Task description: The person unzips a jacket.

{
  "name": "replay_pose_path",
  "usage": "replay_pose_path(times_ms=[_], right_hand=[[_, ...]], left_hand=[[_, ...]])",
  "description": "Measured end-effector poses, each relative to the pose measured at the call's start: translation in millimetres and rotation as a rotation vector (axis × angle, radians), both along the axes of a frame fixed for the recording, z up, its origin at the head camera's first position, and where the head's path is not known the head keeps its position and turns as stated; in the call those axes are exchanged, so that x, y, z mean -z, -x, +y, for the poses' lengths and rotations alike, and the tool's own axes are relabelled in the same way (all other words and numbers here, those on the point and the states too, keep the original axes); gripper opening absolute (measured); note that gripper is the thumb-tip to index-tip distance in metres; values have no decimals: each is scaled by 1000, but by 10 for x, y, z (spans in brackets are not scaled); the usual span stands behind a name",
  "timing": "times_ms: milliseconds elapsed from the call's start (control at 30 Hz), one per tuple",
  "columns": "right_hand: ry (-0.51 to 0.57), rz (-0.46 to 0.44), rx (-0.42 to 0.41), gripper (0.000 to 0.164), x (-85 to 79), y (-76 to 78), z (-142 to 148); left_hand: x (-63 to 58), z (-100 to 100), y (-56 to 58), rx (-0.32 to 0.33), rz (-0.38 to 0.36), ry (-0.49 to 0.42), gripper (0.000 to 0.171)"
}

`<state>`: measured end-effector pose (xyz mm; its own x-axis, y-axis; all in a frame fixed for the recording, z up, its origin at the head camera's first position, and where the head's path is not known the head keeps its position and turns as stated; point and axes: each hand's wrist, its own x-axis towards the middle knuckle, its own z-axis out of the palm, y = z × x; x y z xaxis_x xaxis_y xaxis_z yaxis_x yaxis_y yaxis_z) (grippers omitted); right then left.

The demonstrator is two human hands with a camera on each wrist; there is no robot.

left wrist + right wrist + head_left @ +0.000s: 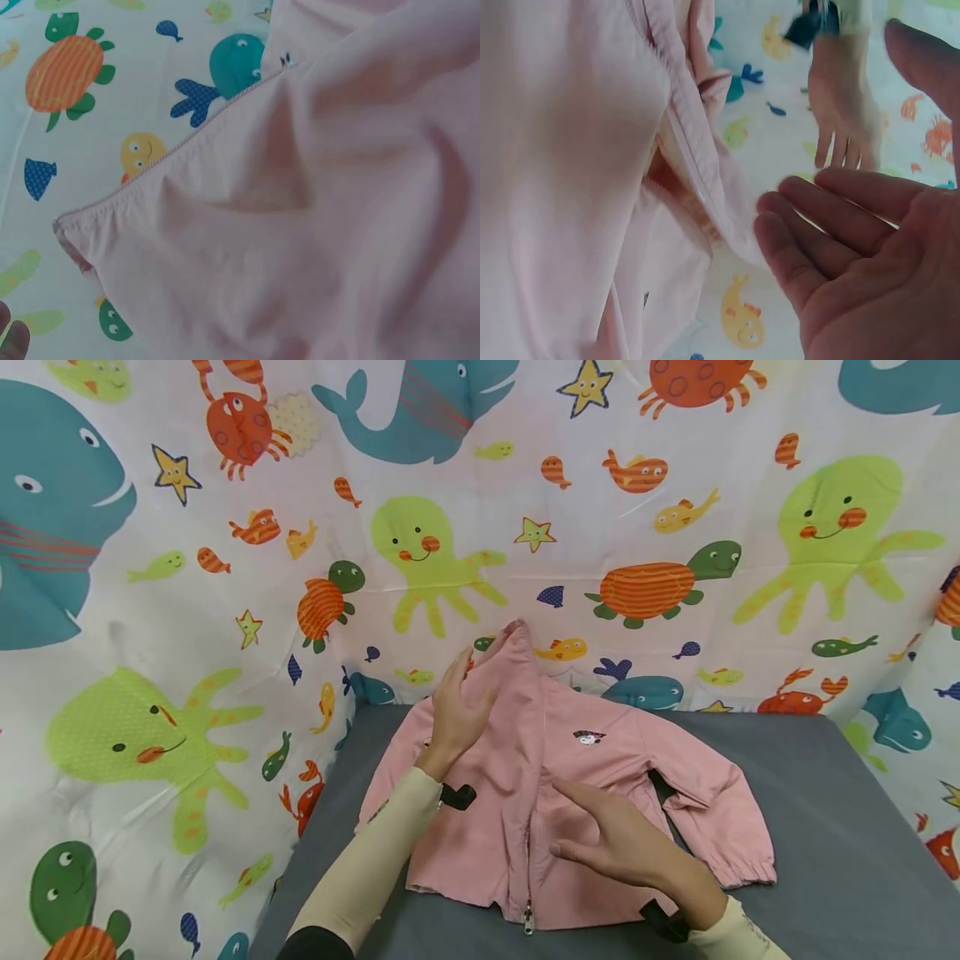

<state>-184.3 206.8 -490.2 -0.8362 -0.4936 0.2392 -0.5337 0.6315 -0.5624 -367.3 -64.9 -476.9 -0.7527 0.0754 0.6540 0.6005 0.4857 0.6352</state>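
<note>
A pink zip-up jacket (487, 810) lies front up on a grey surface, its pointed top rising against the patterned cloth behind. Its front zipper runs down to a metal pull (528, 920) at the hem, and a small cartoon patch (589, 737) marks the chest. My left hand (461, 710) hovers over the upper left of the jacket, fingers extended and holding nothing. Over the lower right front is my right hand (618, 835), fingers stretched and thumb apart. Close up in the left wrist view, the pink fabric (225, 247) shows a seamed edge; my fingertips (13, 341) barely enter the corner.
White cloth (525, 485) printed with sea animals hangs behind and along both sides. The grey surface (810, 793) shows around the jacket. One jacket sleeve (720, 810) bends out to the right, its elastic cuff near the right forearm. Black straps (663, 920) sit on both wrists.
</note>
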Motion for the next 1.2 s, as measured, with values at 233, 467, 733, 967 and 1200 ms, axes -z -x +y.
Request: replay_pose_path(times_ms=[233, 467, 733, 967, 1200], right_hand=[[67, 7, 77, 98, 8, 54, 116], [80, 21, 101, 104, 83, 52, 159], [97, 36, 107, 96, 191, 53, 158], [85, 22, 110, 83, 380, 57, 147], [42, -30, 97, 75, 532, 36, 79]], left_hand=[[88, -137, -308, 25, 3, -25, 87], [244, -245, -663, 90, -44, -38, 92], [486, -292, -1068, 131, -122, 3, 86], [841, -309, -1425, 198, -142, 77, 71], [1074, -291, -1673, 280, -121, 122, 61]])
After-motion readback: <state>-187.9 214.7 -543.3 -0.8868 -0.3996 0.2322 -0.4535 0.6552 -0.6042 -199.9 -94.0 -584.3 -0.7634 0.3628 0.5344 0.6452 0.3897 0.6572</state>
